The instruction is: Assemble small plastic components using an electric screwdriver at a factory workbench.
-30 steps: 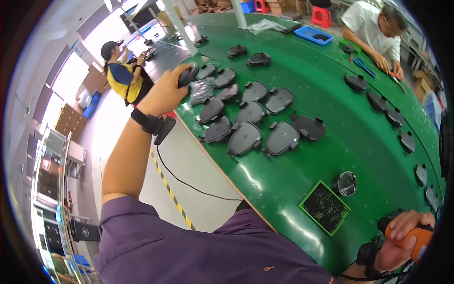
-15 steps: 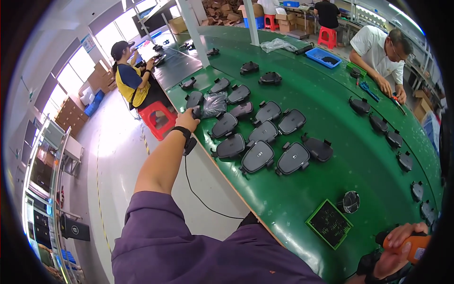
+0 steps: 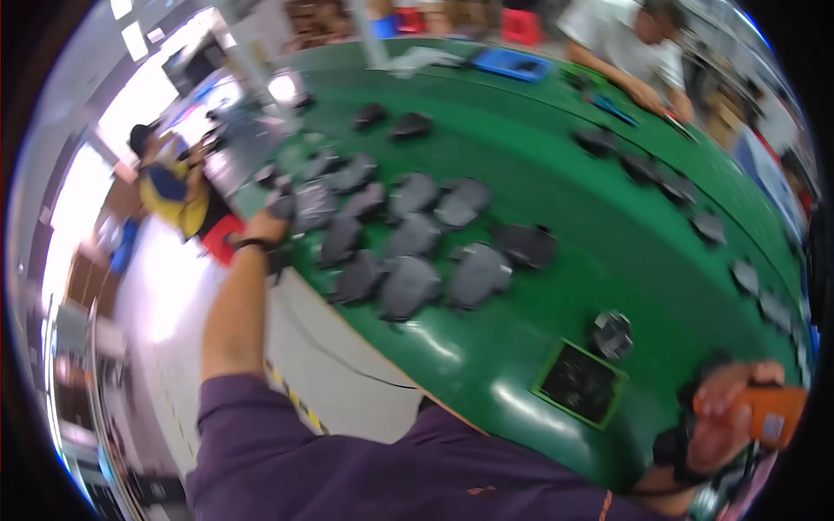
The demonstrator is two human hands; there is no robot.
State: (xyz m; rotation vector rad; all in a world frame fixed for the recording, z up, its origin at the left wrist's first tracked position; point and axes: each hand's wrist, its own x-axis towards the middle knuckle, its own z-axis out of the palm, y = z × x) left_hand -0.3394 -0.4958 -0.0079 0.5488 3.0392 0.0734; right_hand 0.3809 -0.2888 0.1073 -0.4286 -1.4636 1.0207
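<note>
The picture is smeared by motion. My left hand point(image 3: 266, 227) reaches to the table's left edge, a dark band at its wrist. Its fingers close on a small dark piece point(image 3: 280, 207), whose kind is blurred. Beside it lie a clear plastic bag point(image 3: 314, 207) and several dark grey oval phone holders point(image 3: 408, 282) with side clamps. At the lower right, my right hand point(image 3: 719, 408) is wrapped round an orange thing point(image 3: 773, 415) with a pale label, which looks like a power tool body. A dark band circles that wrist too.
A green-framed black board point(image 3: 580, 384) and a round clear-and-black container point(image 3: 613, 335) lie near my right hand. More holders point(image 3: 641, 167) line the far right. Across the green table point(image 3: 556, 286), a person point(image 3: 621, 52) handles a tool; another person point(image 3: 174, 187) sits left. A blue tray point(image 3: 512, 63) stands far back.
The whole view has swung, so the table and holders sit further left and slightly higher. My left hand still closes on the dark piece; my right still grips the orange thing.
</note>
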